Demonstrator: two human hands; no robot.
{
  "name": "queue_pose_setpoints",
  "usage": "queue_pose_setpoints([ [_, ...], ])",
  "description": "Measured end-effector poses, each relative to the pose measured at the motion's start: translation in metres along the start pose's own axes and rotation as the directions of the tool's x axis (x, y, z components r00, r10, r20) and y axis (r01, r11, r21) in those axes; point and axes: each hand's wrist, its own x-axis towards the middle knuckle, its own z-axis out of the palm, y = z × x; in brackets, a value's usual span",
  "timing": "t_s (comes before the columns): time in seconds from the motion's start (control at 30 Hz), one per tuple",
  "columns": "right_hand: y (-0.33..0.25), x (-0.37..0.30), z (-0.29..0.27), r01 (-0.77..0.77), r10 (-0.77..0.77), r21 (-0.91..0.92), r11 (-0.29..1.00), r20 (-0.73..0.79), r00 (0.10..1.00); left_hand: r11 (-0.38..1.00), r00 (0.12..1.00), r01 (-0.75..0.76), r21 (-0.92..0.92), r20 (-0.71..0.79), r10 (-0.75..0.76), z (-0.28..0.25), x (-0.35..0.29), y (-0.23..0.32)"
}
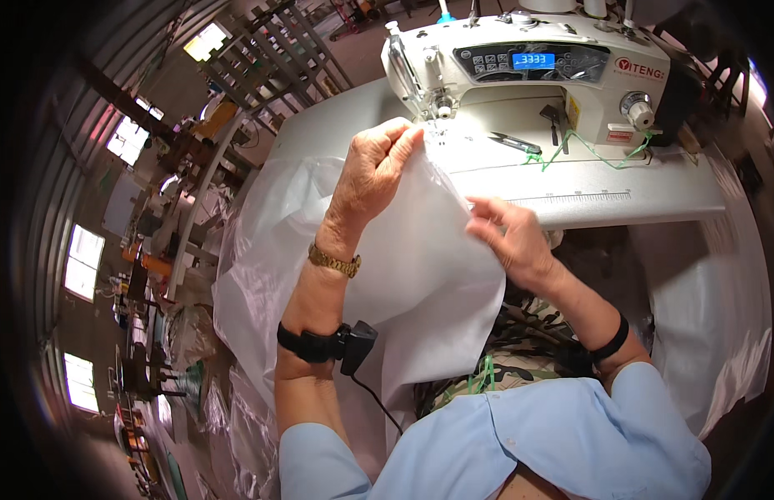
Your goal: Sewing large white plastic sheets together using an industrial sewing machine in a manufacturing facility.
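Observation:
A large sheet of thin white plastic-like material (387,258) hangs over the table's front edge and down across my lap. My left hand (374,171) pinches its upper edge just in front of the needle area of a white sewing machine (528,62). Lower down and to the right, my right hand (512,242) holds the same edge between thumb and fingers. The sheet's edge runs slanting between the two hands. Beneath the machine's head the presser foot (441,132) shows small, and I cannot make out whether the sheet lies under it.
On the machine bed (587,179) lie dark thread snips (513,142), a small dark tool (553,122) and loose green string (570,143). More white sheeting (703,308) hangs at the right. Metal racks (270,58) stand at the far left. A cable (378,400) trails from my left forearm.

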Motion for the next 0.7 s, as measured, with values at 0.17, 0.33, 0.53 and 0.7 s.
queue_pose_setpoints([
  [0.17,0.024,0.058,-0.001,0.051,-0.066,0.456,0.889,0.016,0.998,0.998,0.999,0.024,-0.054,0.049,-0.021,0.013,0.005,0.014],
  [0.33,0.022,0.063,0.021,-0.26,0.138,0.598,0.758,0.243,0.96,0.999,0.999,0.009,0.033,0.046,-0.01,0.014,0.008,0.002],
  [0.53,0.025,0.07,0.032,-0.102,0.133,0.399,0.911,-0.051,0.99,0.944,0.963,0.245,-0.222,0.17,-0.209,0.012,0.014,-0.031],
  [0.7,0.029,0.076,0.04,0.057,-0.126,-0.28,0.958,-0.235,0.964,0.882,0.921,0.373,-0.288,0.227,-0.316,0.021,0.024,-0.06],
])
